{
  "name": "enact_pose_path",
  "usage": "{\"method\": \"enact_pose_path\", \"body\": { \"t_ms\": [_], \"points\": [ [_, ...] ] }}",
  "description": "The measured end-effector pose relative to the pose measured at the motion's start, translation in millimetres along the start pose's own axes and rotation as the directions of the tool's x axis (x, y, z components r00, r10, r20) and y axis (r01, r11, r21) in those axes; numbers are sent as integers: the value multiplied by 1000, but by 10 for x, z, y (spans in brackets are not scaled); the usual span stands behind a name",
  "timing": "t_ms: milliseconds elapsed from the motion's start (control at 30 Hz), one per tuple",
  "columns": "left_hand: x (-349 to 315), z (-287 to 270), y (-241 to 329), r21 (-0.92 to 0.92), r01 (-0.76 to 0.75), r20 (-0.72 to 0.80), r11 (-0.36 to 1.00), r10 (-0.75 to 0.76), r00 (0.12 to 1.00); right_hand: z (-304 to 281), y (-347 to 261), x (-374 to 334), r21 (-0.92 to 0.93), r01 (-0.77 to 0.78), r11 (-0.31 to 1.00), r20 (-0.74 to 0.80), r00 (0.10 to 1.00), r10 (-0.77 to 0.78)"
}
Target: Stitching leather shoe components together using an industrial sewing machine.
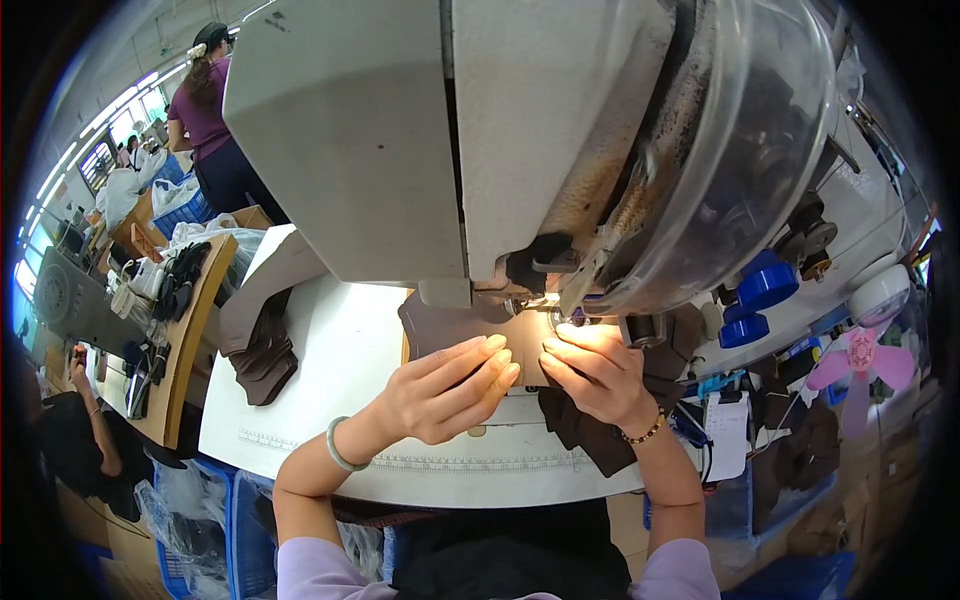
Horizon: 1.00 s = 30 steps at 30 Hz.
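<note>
White tabletop point(330, 420) under a bulky grey sewing machine point(345, 150). Flat brown sheet point(432, 325) lies beneath its lit head, near left hand point(452, 392) and right hand point(598, 375), fingers bunched; cannot tell if gripping. Blue plastic crate point(172, 572) holds clear plastic bags point(195, 505).

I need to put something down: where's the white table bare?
Bare tabletop lies between the brown stack and the left hand; a narrow strip also borders the front edge, below the ruler scale. It's crowded by the right hand: dark brown pieces, then a white sheet.
</note>
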<state>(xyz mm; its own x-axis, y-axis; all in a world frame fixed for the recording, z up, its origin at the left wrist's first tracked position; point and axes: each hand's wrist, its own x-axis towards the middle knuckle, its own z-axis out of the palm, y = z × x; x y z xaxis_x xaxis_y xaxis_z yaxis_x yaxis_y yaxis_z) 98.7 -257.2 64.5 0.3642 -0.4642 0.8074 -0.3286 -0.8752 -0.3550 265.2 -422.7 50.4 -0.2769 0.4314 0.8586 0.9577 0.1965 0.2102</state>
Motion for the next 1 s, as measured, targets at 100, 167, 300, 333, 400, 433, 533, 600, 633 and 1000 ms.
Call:
{"method": "enact_pose_path", "body": {
  "t_ms": [100,167,300,333,400,433,533,600,633,1000],
  "points": [
    [1,4,-18,11,1,11,1000,-1,1000,10,12,-2,13,-7,1000,-6,1000,7],
    [2,1,-22,8,7,22,1000,-7,1000,9,25,-10,37,-2,999,12,1000,2],
    [16,-3,-19,14,12,30,1000,-12,999,4,50,-33,66,18,998,27,999,-20],
    [20,-3,-14,25,16,23,1000,-17,1000,16,57,-37,-3,8,1000,19,1000,-8],
    [27,0,-8,30,19,28,999,-20,999,36,69,-46,10,-3,1000,5,1000,3],
    [29,4,-9,54,16,16,998,-17,1000,45,75,-51,30,-10,1000,9,1000,10],
    [41,38,-46,46,24,13,999,-25,1000,106,100,-40,31,-54,998,-6,999,54],
    [44,50,-56,56,32,23,998,-33,999,122,116,-23,75,-77,994,-27,996,79],
    [42,58,-54,53,45,14,998,-46,999,98,99,-24,76,-83,994,-30,996,85],
    [-30,134,-59,60,119,-22,991,-118,993,-221,-133,20,708,-569,-419,630,240,738]
  ]
}}
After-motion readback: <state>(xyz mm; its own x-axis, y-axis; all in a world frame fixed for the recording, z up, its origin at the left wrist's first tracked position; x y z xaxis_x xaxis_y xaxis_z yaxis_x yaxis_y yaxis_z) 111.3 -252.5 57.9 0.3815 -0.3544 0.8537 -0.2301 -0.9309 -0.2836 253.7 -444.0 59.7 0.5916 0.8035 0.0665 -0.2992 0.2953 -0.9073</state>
